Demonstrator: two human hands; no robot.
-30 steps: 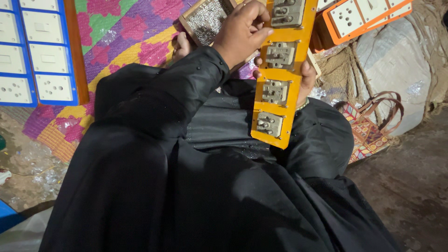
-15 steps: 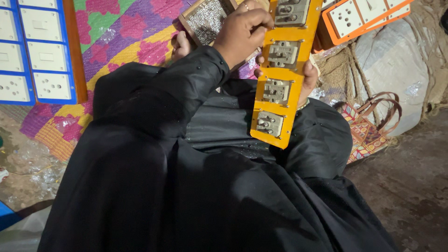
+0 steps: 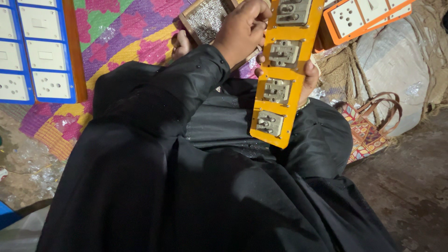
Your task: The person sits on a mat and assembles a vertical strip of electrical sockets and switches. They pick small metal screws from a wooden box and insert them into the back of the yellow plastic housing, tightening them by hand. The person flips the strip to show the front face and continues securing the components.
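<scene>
Orange switchboard panel [image 3: 284,70], back side up, four grey socket modules in a row, held tilted over the lap of a person in black clothing. Right hand [image 3: 309,77] grips the panel from behind, fingers wrapped round its right edge. Left hand [image 3: 242,29] closed against the panel's upper left edge, what it pinches unclear. Wooden tray of small screws [image 3: 205,18] just behind the left hand. Blue switchboard [image 3: 35,51] far left on the woven mat [image 3: 126,28]; another orange switchboard [image 3: 364,16] top right; patterned bag [image 3: 366,130] beside the right knee.

A long orange switch board [image 3: 283,79] tilts upright over the lap, back side showing four grey socket housings in a row.
</scene>
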